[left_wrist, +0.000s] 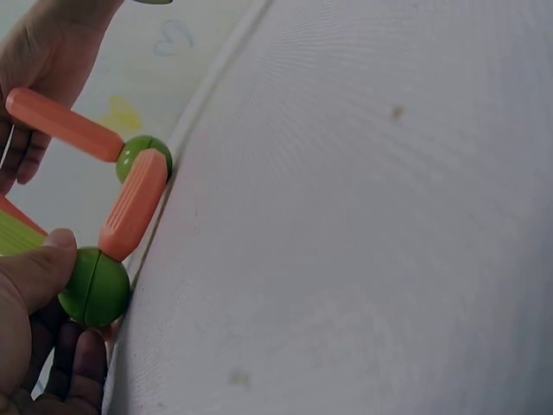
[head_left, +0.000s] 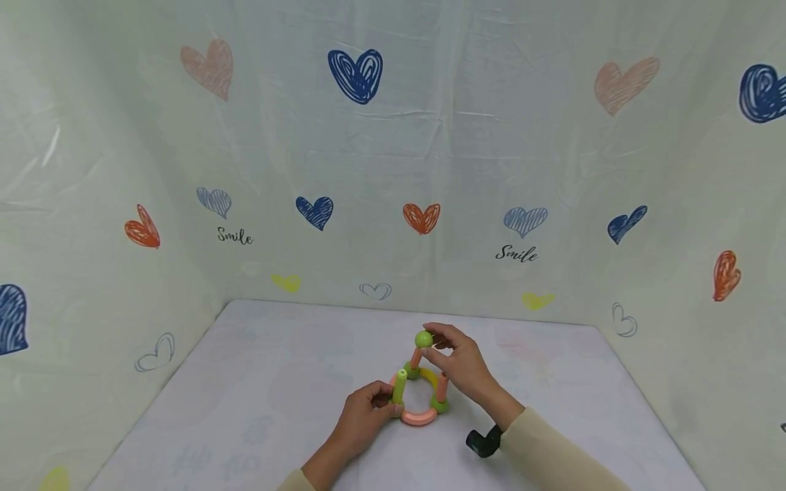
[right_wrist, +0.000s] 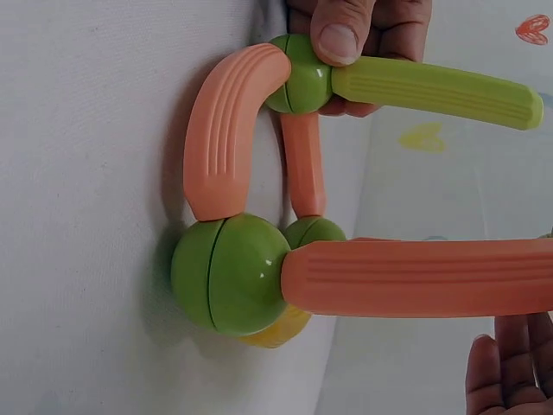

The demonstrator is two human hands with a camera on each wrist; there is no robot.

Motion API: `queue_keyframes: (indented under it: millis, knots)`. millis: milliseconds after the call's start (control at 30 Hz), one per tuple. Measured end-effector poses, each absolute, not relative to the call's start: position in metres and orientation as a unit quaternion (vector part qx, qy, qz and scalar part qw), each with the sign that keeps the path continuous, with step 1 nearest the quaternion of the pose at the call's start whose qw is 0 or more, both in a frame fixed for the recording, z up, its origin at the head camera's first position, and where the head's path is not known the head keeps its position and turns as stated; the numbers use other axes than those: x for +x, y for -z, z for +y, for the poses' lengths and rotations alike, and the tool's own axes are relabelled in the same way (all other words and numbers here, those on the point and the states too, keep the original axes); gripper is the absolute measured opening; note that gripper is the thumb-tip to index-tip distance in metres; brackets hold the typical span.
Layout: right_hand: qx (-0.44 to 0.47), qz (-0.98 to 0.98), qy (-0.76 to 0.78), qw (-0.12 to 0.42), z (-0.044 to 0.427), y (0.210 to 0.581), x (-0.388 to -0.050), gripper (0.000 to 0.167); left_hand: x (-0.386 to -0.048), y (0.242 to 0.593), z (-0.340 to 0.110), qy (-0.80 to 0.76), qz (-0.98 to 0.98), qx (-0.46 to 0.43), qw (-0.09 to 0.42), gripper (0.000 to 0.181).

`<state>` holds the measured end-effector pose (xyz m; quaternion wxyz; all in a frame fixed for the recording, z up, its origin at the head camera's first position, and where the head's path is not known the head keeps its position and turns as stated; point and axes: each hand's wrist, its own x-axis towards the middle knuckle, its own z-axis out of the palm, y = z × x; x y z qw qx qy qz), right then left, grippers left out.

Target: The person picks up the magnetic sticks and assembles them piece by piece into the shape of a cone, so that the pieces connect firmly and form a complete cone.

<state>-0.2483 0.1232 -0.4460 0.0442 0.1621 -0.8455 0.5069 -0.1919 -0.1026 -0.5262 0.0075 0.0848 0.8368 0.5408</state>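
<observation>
A toy built of rods and balls stands on the table, its base a ring of curved orange rods [head_left: 419, 418] and a yellow rod [head_left: 428, 376] joined by green balls [right_wrist: 229, 275]. From it rise a yellow-green rod [head_left: 400, 387], an orange rod [head_left: 442, 387] and another orange rod [head_left: 415, 358] at the back. My left hand [head_left: 362, 417] grips the base ball [left_wrist: 95, 288] under the yellow-green rod. At the top of the back rod, my right hand [head_left: 464, 366] pinches a green ball [head_left: 424, 339] between thumb and fingers.
A white cloth covers the table [head_left: 276, 368]. Behind it hangs a pale curtain [head_left: 393, 157] printed with hearts. A black device [head_left: 483, 442] sits by the right wrist, above the tabletop.
</observation>
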Motion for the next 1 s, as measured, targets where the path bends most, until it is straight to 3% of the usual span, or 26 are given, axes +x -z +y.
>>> queue_keyframes:
  millis: [433, 1000]
  knots:
    - [0.176, -0.845, -0.503, 0.050, 0.117, 0.445, -0.243, 0.038, -0.189, 0.525, -0.103, -0.553, 0.830, 0.078, -0.004, 0.039]
    - [0.196, -0.859, -0.469, 0.058, 0.118, 0.447, -0.229, 0.038, -0.191, 0.526, -0.092, -0.544, 0.836, 0.068, -0.023, 0.030]
